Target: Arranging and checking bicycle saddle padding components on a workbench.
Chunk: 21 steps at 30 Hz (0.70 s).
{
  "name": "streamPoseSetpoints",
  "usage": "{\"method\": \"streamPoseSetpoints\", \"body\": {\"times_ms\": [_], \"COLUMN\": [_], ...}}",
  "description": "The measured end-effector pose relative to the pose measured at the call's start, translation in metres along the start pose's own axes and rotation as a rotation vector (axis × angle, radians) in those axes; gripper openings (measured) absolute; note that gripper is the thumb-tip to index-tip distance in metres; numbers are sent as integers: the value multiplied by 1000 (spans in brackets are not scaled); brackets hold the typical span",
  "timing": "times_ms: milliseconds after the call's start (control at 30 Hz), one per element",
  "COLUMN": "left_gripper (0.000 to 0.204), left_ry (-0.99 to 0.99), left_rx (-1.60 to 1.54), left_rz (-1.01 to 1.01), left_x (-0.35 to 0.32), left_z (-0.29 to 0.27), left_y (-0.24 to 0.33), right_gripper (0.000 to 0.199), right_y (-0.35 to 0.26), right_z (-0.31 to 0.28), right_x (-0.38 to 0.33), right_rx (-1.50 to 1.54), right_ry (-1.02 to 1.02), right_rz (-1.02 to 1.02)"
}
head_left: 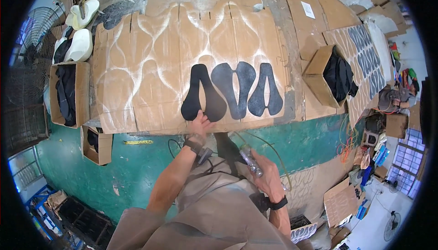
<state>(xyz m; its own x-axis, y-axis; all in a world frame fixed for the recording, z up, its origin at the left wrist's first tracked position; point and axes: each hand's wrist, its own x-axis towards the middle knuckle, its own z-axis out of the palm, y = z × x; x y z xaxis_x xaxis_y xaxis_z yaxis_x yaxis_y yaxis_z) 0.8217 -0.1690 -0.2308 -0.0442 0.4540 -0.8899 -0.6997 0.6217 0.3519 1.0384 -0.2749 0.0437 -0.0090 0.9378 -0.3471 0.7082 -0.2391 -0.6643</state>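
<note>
- While the head view looks down, the left hand [199, 123] rests its fingers [199, 114] pressed flat on the lower edge of the leftmost black saddle-shaped cut-out piece [202, 96], spread rather than gripping.
- That piece lies on the brown cardboard sheet marked with white sprayed outlines [150, 58], which covers the worktop [292, 108]; two more black saddle-shaped pieces [250, 90] lie just beside it to the right.
- Lower down, the right hand [269, 177] is closed around a silver spray-gun tool with a thin hose [251, 160], held low near the body and well apart from the pieces.
- Judging from this, the hose could drag across the sheet, or the pressed piece could slide against its neighbour.
- Open cardboard boxes of black pieces [68, 94] stand at the left.
</note>
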Motion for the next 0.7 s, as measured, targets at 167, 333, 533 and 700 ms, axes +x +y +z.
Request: {"method": "streamPoseSetpoints", "body": {"times_ms": [167, 333, 533, 700], "left_gripper": [47, 54, 56, 48], "left_ry": [-21, -71, -93, -4], "left_rx": [39, 74, 229, 1561], "left_rz": [23, 61, -81, 17], "left_x": [7, 6, -1, -15], "left_z": [-11, -15, -18, -18], "left_y": [-2, -3, 25, 91], "right_gripper": [56, 60, 60, 55], "right_y": [1, 2, 10, 9], "right_z": [-1, -2, -1, -7], "right_x": [4, 5, 5, 6], "right_rx": [-6, -16, -37, 9], "right_ry": [-2, -34, -25, -7], "right_rz": [-9, 30, 14, 71]}}
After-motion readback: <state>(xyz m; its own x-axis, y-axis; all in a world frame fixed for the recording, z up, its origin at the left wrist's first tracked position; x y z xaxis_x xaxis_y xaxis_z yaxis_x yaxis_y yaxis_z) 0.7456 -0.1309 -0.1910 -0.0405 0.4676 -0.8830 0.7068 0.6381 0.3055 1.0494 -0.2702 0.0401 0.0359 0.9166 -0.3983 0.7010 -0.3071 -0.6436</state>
